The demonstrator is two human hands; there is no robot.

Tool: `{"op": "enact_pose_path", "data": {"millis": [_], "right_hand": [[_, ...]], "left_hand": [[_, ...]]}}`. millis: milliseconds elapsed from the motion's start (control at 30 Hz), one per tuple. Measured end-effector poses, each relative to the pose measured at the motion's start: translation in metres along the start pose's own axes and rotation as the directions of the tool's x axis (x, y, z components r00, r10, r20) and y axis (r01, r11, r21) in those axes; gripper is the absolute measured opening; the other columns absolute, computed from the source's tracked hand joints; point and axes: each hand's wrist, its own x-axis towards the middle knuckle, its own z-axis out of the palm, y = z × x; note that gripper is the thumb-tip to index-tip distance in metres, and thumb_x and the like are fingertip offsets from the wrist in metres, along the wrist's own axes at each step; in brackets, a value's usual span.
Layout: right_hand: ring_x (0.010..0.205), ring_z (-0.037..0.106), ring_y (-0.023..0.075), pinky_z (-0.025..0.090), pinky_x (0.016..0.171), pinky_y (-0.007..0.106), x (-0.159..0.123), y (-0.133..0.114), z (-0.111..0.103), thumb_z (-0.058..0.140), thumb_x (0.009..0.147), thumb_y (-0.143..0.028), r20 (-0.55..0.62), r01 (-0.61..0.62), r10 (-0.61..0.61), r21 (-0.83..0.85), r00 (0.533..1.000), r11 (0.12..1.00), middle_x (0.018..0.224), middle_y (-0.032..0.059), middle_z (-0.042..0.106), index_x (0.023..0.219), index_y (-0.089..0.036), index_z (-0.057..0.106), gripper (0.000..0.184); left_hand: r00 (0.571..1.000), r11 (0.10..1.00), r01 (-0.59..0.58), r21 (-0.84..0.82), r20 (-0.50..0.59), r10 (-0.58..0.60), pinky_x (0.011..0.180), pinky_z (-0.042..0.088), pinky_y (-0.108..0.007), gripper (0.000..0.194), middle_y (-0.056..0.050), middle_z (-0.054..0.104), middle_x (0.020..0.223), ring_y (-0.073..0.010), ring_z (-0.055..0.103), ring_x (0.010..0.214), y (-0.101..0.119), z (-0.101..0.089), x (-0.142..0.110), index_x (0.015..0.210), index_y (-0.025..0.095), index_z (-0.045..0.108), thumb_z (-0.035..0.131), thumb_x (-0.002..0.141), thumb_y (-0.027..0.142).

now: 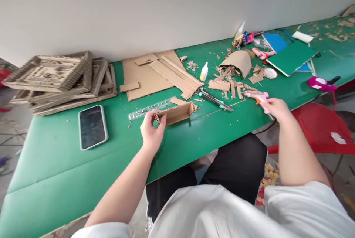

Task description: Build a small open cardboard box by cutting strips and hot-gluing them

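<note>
My left hand (154,129) pinches the near end of a small open cardboard box (179,114) at the front of the green table. Behind it lies a clear stencil ruler (149,109), partly hidden by the hand and the box. My right hand (277,109) is wrapped round the handle of a pink glue gun (257,96), whose nozzle points left toward cardboard scraps. Between the two hands rests a black and teal utility knife (215,99) with its blade out. A small white glue bottle (204,71) stands upright behind the knife.
Cardboard sheets (149,77) lie at the back. Stacked corrugated frames (61,79) and a phone (93,127) sit on the left. To the right are a curved cardboard piece (238,62), a tape roll (270,73), a green board (292,57) and a magenta tool (321,84). A red stool (323,127) stands beside the table.
</note>
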Motion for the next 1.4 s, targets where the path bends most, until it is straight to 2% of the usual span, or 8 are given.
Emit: {"op": "enact_pose_path", "data": {"millis": [200, 300, 400, 500, 567, 767, 933, 1400], "right_hand": [[0.066, 0.064, 0.0159, 0.053, 0.065, 0.033, -0.050, -0.024, -0.022, 0.055, 0.066, -0.035, 0.000, -0.004, 0.005, 0.531, 1.000, 0.847, 0.095, 0.0092, 0.066, 0.097, -0.021, 0.054, 0.033], [0.056, 0.061, 0.0151, 0.053, 0.060, 0.033, -0.081, -0.053, -0.030, 0.067, 0.057, -0.028, 0.079, -0.065, 0.002, 0.806, 0.997, 0.588, 0.079, 0.0054, 0.067, 0.089, -0.021, 0.060, 0.034], [0.037, 0.049, 0.0115, 0.051, 0.051, 0.034, -0.117, -0.091, -0.028, 0.068, 0.057, -0.027, 0.240, -0.145, -0.142, 0.864, 0.960, 0.483, 0.059, 0.0026, 0.064, 0.077, -0.019, 0.064, 0.021], [0.033, 0.042, 0.0074, 0.045, 0.046, 0.028, -0.157, -0.125, -0.014, 0.067, 0.066, -0.023, 0.332, -0.188, -0.235, 0.857, 0.914, 0.479, 0.047, -0.0044, 0.054, 0.064, -0.021, 0.061, 0.006], [0.042, 0.049, 0.0116, 0.046, 0.050, 0.029, -0.183, -0.142, 0.000, 0.066, 0.068, -0.027, 0.366, -0.147, -0.382, 0.856, 0.849, 0.496, 0.040, -0.0037, 0.045, 0.049, -0.021, 0.052, 0.025], [0.060, 0.059, 0.0164, 0.053, 0.060, 0.033, -0.233, -0.181, 0.038, 0.059, 0.080, -0.033, 0.145, 0.193, -0.518, 0.817, 0.843, 0.543, 0.064, 0.0005, 0.060, 0.080, -0.023, 0.063, 0.011], [0.083, 0.064, 0.0209, 0.055, 0.074, 0.036, -0.243, -0.196, 0.049, 0.062, 0.077, -0.026, 0.048, 0.318, -0.568, 0.788, 0.822, 0.527, 0.089, 0.0048, 0.067, 0.085, -0.025, 0.063, 0.008], [0.056, 0.060, 0.0142, 0.050, 0.048, 0.026, -0.248, -0.191, 0.064, 0.059, 0.081, -0.030, 0.176, 0.236, -0.553, 0.769, 0.815, 0.593, 0.071, 0.0016, 0.065, 0.078, -0.023, 0.063, 0.009]], "left_hand": [[0.994, 0.991, -0.111, 0.068, -0.015, 0.113, 0.067, 0.052, -0.022, 0.009, 0.000, 0.069, 0.083, -0.0106, 0.064, 0.071, 0.001, 0.001, -0.003, 0.091, 0.020, 0.061, 0.060, 0.082, 0.023], [0.962, 0.958, -0.260, 0.123, -0.051, 0.267, 0.074, 0.054, -0.023, 0.013, -0.002, 0.072, 0.089, -0.0130, 0.069, 0.082, 0.002, 0.001, -0.006, 0.095, 0.020, 0.060, 0.061, 0.082, 0.017], [0.875, 0.875, -0.457, 0.161, -0.095, 0.475, 0.076, 0.056, -0.026, 0.021, -0.003, 0.072, 0.089, -0.0143, 0.069, 0.083, 0.003, 0.000, -0.007, 0.097, 0.020, 0.058, 0.062, 0.079, 0.011], [0.804, 0.810, -0.564, 0.161, -0.116, 0.583, 0.074, 0.056, -0.028, 0.025, -0.004, 0.070, 0.087, -0.0157, 0.069, 0.081, 0.004, -0.001, -0.007, 0.098, 0.020, 0.056, 0.062, 0.077, 0.009], [0.786, 0.793, -0.584, 0.175, -0.123, 0.606, 0.072, 0.056, -0.028, 0.025, -0.004, 0.069, 0.085, -0.0159, 0.068, 0.080, 0.005, -0.002, -0.006, 0.099, 0.020, 0.056, 0.062, 0.077, 0.009], [0.793, 0.806, -0.575, 0.143, -0.147, 0.592, 0.071, 0.055, -0.029, 0.027, -0.003, 0.070, 0.085, -0.0153, 0.066, 0.079, 0.009, -0.002, -0.007, 0.100, 0.020, 0.054, 0.061, 0.077, 0.007], [0.810, 0.824, -0.553, 0.124, -0.153, 0.566, 0.071, 0.056, -0.028, 0.027, -0.004, 0.072, 0.088, -0.0148, 0.066, 0.079, 0.009, 0.000, -0.009, 0.101, 0.021, 0.054, 0.063, 0.079, 0.009], [0.841, 0.852, -0.522, 0.050, -0.136, 0.523, 0.073, 0.060, -0.029, 0.028, -0.004, 0.072, 0.092, -0.0158, 0.070, 0.086, 0.001, 0.001, -0.013, 0.103, 0.022, 0.053, 0.062, 0.080, 0.008]]}}
